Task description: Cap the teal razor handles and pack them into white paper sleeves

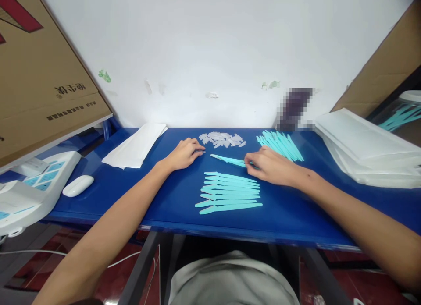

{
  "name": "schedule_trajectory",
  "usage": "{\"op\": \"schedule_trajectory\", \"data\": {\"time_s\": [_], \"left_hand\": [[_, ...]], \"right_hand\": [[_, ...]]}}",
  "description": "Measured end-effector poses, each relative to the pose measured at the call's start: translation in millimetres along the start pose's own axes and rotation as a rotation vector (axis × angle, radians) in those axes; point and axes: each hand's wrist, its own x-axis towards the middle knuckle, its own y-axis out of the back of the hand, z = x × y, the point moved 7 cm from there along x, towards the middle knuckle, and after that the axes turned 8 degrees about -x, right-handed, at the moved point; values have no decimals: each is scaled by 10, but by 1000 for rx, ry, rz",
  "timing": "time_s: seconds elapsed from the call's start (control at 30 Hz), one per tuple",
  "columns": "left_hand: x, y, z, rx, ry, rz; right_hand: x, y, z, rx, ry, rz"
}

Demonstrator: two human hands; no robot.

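Note:
My right hand [268,165] is closed around the handle end of a turquoise eyebrow razor [230,160], its blade end pointing left; whether a second one lies with it I cannot tell. To the left, my left hand [184,154] pinches a small clear piece, apparently a blade cap [203,152], mostly hidden by the fingers. A gap separates cap and razor. Just behind the left hand spreads a heap of translucent caps [223,140]. Beyond the right hand lies a pile of turquoise razors [283,145]. Several more razors [232,192] form a row nearer me, blade ends left.
White paper sheets or bags [134,146] lie at the left on the blue table [177,208]. A white earphone case [78,186] and a white device [59,178] are farther left. Stacked translucent bags [371,151] and a tub of razors [403,112] stand at right.

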Motion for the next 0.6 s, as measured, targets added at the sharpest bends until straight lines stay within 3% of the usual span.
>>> {"op": "schedule_trajectory", "data": {"time_s": [0.13,0.23,0.4,0.6], "left_hand": [[-17,67,-103,-22,53,54],[-29,113,-43,-127,49,58],[-45,84,140,-379,42,-6],[-27,28,180,-398,11,16]], "right_hand": [[-9,49,56,62,-100,24],[-17,71,96,118,-146,41],[-9,39,85,168,-99,29],[-9,-14,69,172,-67,-33]]}}
